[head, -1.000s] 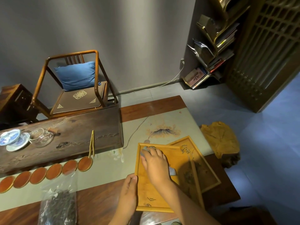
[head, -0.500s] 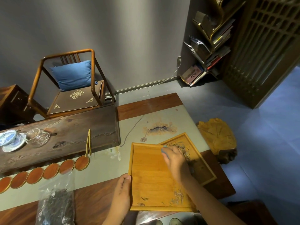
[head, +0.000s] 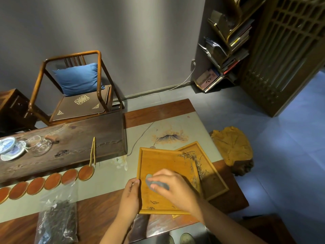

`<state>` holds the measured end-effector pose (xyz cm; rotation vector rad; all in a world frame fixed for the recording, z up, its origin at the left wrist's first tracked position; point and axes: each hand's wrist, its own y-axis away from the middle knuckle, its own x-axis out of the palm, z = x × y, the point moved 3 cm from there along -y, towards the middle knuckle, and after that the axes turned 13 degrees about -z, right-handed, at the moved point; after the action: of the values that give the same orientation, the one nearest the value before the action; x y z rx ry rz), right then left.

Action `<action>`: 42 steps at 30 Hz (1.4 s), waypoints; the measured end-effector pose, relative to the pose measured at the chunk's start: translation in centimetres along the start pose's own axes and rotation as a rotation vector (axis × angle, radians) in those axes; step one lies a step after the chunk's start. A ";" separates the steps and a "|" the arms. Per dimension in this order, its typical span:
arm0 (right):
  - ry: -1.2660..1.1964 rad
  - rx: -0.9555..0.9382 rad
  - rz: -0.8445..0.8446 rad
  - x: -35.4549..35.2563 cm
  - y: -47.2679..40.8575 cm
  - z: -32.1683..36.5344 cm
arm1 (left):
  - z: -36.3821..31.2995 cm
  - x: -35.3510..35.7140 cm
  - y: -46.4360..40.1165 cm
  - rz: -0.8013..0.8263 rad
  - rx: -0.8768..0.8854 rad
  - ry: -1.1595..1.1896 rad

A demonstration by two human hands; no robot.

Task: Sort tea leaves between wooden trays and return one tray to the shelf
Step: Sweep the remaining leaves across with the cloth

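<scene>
A light wooden tray (head: pixel 161 161) lies on the table in front of me, overlapping a second wooden tray (head: pixel 213 180) to its right. Loose tea leaves (head: pixel 197 160) are heaped along the near tray's right edge and spill into the second tray. My left hand (head: pixel 131 196) grips the near tray's left rim. My right hand (head: pixel 173 187) holds a small grey scraper (head: pixel 153 182) against the tray's floor near its left side. A tilted bookshelf (head: pixel 226 43) stands in the far right corner.
A clear bag of dark tea (head: pixel 56 219) lies at the lower left. A row of round red coasters (head: pixel 52 181) and wooden tongs (head: pixel 92 152) sit by a dark tea board (head: pixel 70 138) with glass and porcelain cups. A chair (head: pixel 77 88) and a carved stump (head: pixel 232 148) flank the table.
My right hand swept the scraper from the tray's upper right back to its lower left. More leaves now lie along the right edge. My left hand kept its hold on the rim.
</scene>
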<state>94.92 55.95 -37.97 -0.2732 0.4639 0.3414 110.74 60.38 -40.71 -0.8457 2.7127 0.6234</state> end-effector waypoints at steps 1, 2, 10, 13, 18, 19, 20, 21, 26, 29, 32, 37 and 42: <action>0.012 -0.020 0.049 0.6 0.4 0.2 | -0.2 0.0 0.0 0.001 0.007 -0.006; 0.018 -0.033 0.086 1.0 0.7 0.3 | -0.3 0.0 -0.1 0.004 0.012 -0.014; 0.031 -0.193 0.253 1.7 1.5 0.5 | -0.3 -0.2 -0.1 0.013 0.006 -0.060; 0.056 -0.257 0.274 1.4 1.6 0.4 | -0.2 -0.3 -0.2 -0.002 -0.012 -0.060; 0.115 -0.286 0.308 0.3 1.4 -0.8 | 0.3 -0.4 -0.6 -0.014 -0.063 -0.052; 0.130 -0.289 0.319 -0.1 1.3 -1.2 | 0.5 -0.5 -0.7 -0.020 -0.068 -0.055; 0.147 -0.294 0.335 -0.5 1.3 -1.7 | 0.6 -0.7 -0.9 -0.027 -0.073 -0.060; 0.167 -0.306 0.352 -0.9 1.3 -2.1 | 0.8 -0.9 -1.0 -0.033 -0.078 -0.066; 0.263 -0.374 0.433 -3.0 1.0 -3.8 | 1.6 -1.7 -1.3 -0.026 -0.088 -0.105; 0.277 -0.342 0.392 -4.0 0.1 -3.9 | 1.7 -1.9 -1.5 -0.039 -0.094 -0.104; 0.215 -0.331 0.294 -4.0 -0.7 -2.8 | 1.4 -1.9 -1.7 -0.042 -0.081 -0.106; 0.191 -0.446 0.410 -0.8 0.6 -1.0 | 0.8 -1.7 -1.9 -0.057 -0.059 -0.093; 0.200 -0.436 0.420 -1.9 1.5 -1.7 | 0.9 -1.8 -2.0 -0.037 -0.049 -0.110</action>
<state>92.12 56.23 -38.81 -0.6407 0.6429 0.8339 113.44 60.19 -41.58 -0.8446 2.5873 0.7093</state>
